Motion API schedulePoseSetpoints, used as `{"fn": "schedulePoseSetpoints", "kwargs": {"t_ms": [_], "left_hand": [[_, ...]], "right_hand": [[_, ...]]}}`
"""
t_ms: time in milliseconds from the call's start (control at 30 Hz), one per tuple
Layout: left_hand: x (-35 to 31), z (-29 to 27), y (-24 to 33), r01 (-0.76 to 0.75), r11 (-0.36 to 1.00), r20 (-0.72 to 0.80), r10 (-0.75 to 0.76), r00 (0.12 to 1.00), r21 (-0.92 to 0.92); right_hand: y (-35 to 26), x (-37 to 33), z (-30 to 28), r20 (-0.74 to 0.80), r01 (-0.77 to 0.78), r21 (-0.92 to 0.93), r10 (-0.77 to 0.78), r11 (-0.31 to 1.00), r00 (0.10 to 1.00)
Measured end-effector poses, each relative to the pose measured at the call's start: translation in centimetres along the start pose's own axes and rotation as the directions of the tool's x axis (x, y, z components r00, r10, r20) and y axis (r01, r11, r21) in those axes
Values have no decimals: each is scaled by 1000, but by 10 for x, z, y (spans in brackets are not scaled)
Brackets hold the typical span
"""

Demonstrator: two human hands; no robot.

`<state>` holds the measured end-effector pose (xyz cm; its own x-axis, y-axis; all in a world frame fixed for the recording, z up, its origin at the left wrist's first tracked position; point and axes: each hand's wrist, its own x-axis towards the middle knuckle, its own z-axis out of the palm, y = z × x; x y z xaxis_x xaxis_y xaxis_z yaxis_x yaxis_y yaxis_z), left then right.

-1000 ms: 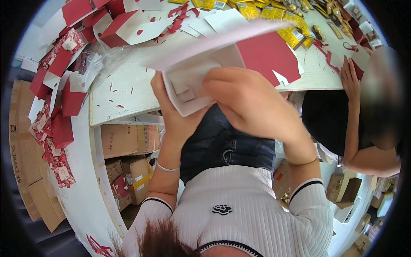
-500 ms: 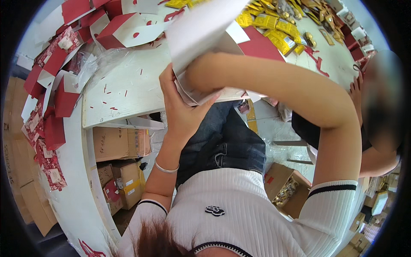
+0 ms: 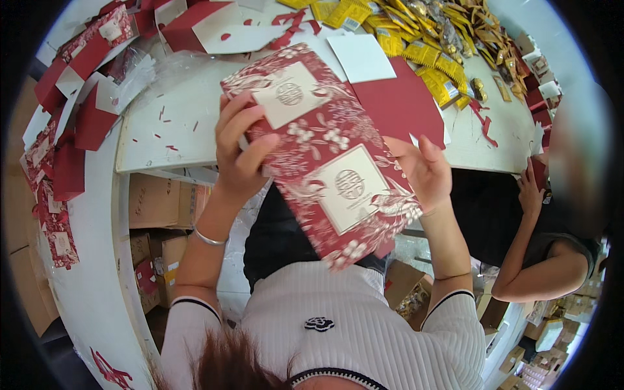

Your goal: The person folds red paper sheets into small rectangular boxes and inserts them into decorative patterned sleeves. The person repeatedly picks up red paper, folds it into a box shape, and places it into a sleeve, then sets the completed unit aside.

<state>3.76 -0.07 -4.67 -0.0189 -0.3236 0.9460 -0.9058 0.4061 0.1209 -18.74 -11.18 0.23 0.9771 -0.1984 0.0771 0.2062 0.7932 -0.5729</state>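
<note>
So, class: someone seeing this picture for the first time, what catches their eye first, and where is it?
First, the red floral card sheet with two pale square panels, held up mid-picture between the left hand and right hand. Then the yellow packets heaped along the white table's far edge, and the red folded pieces piled at left.

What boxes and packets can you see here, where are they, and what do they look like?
Flat red box: held up in left hand and right hand; white flower pattern, two cream squares.
Yellow packets: heaped at the white table's far side; small, shiny.
Red folded cartons: piled on the left; dark red and white.
Brown cardboard boxes: under the table; plain.
</note>
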Motion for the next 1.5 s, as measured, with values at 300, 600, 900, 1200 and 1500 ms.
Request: {"fn": "schedulePoseSetpoints", "kwargs": {"t_ms": [300,600,900,1200,1500], "left_hand": [[-32,-53,50,780,476,455,-635,625,-407],[-19,3,87,744,-130,486,-826,284,-656],[-21,7,92,836,270,438,-752,493,-478],[11,-22,63,692,-281,437,-898,56,-665],[-14,-24,26,842,-240,541,-838,72,-484]], "right_hand": [[39,5,-16,-400,-85,-349,-66,933,914],[61,-6,-2,100,-196,-925,-708,-324,699],[72,17,7,288,-65,-846,-557,-528,779],[11,38,-10,236,197,-968,-829,-155,507],[-80,206,-113,175,-331,-749,-652,-575,738]]}}
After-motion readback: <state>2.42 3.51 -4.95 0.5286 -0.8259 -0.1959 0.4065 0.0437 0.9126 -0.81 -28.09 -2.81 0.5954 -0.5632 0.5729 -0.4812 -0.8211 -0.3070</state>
